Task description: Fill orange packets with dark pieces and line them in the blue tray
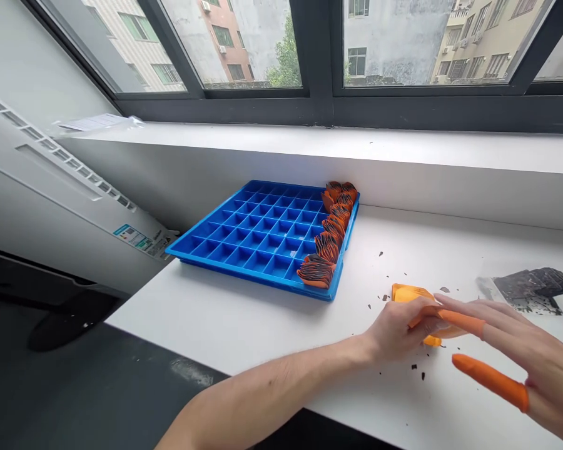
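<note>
My left hand (pixel 403 325) reaches in from the bottom and lies over a yellow-orange flat object (pixel 407 292) on the white table. Its fingers are curled together. The hands hide most of the yellow-orange object, and what the left fingers grip is not visible. My right hand (pixel 520 350) has its thumb and fingers stretched apart, with orange finger cots on the thumb and index finger. The right fingertips overlap the left fingers in the view. To the left stands a blue compartment tray (pixel 258 279), its right-hand column packed with dark, orange-edged leaf-like pieces (pixel 327 247).
At the right lies a clear plastic bag (pixel 537 289) with dark material in it. Small dark flakes (pixel 414 367) are scattered around the hands. A windowsill (pixel 309 139) runs behind the table (pixel 272 331), and a white appliance (pixel 70 194) stands at the left.
</note>
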Tool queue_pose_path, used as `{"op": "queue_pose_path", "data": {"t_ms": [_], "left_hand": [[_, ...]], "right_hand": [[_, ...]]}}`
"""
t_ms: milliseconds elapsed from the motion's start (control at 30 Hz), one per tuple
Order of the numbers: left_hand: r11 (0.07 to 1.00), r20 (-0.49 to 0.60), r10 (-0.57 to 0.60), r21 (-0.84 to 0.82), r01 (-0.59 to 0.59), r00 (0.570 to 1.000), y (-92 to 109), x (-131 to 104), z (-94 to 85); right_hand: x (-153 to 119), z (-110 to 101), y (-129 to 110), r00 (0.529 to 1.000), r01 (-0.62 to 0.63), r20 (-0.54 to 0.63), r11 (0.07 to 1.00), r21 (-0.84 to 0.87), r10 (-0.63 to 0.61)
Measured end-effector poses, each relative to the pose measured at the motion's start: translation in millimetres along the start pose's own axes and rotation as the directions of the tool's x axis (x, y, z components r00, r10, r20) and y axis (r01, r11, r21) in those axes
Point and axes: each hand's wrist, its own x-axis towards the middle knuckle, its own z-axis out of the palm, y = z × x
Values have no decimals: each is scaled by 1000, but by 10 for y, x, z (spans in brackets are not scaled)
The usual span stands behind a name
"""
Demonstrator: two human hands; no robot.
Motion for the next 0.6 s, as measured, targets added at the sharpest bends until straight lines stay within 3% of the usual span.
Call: {"op": "queue_pose_path", "data": {"t_ms": [133,200,300,400,500,600], "left_hand": [[958,-62,-270,-115,262,961,99,33,-21],[944,-76,-308,-149,294,948,120,47,-37],[934,-54,-328,-165,315,943,111,83,-88],[884,79,-398,-232,405,914,103,163,-205],[857,296,-398,-218,467,868,119,250,-346],[928,399,-319,-55,369,860,133,268,-395]], "right_hand": [[-84,127,83,973,-188,-132,981,39,191],[-124,228,141,947,-266,-169,961,70,274],[-146,380,214,925,-330,-132,925,190,357],[-145,482,250,885,-410,-95,860,303,455],[-140,528,256,870,-432,-52,810,397,490],[-133,536,258,899,-379,-19,799,466,437]]}}
